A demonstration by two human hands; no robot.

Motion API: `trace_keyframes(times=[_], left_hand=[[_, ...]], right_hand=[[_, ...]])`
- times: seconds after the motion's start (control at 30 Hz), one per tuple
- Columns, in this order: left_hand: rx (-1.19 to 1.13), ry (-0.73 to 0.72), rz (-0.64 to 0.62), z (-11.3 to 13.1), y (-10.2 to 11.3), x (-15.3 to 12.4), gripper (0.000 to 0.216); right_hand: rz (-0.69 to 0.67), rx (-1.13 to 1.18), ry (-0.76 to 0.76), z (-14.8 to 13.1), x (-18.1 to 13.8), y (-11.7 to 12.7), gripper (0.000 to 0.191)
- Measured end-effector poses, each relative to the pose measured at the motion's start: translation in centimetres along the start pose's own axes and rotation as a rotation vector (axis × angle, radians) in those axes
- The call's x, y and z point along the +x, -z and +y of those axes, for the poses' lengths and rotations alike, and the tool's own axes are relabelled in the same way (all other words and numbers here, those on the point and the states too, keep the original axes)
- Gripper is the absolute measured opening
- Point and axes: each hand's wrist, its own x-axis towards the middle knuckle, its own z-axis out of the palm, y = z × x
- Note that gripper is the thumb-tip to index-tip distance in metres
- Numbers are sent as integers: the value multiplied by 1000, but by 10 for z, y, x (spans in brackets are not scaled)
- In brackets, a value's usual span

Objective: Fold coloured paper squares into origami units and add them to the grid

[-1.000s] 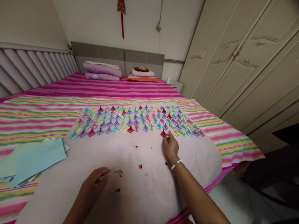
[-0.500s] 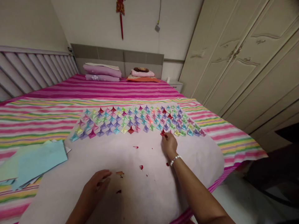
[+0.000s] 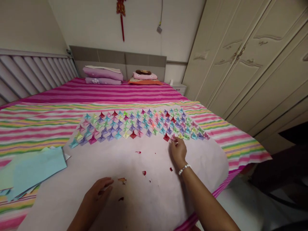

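My right hand (image 3: 178, 150) reaches to the near edge of several rows of small folded paper stars (image 3: 139, 123) in many colours. Its fingers are curled together, tips down by a pink star, and what they hold is hidden. A red folded star (image 3: 166, 137) lies free just left of the fingertips. My left hand (image 3: 98, 192) rests flat on the pale round sheet (image 3: 60, 192), fingers stretched out, holding nothing. Small red and brown paper scraps (image 3: 122, 180) lie just beyond it.
The round sheet lies on a bed with a pink striped cover (image 3: 36, 123). A stack of light blue and green paper (image 3: 31, 166) sits at the left. Pillows (image 3: 103, 74) lie at the headboard. A cream wardrobe (image 3: 252, 64) stands on the right.
My right hand moved the red star up to the near row and let it go, then drew back slightly to the right. My left hand stayed put.
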Motion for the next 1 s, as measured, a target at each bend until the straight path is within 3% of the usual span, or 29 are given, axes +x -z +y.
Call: trace_keyframes(times=[0.23, 0.43, 0.77, 1.0], left_hand=[[-12, -3, -14, -2, -6, 0, 30], [-2, 5, -28, -6, -4, 2, 30], [18, 16, -27, -3, -3, 3, 33], [0, 2, -35, -16, -6, 2, 35]], right_hand=[[12, -51, -51, 16, 15, 4, 38], [-17, -77, -60, 13, 19, 0, 28], [-33, -90, -41, 12, 25, -4, 28], [77, -32, 9, 20, 24, 5, 39]])
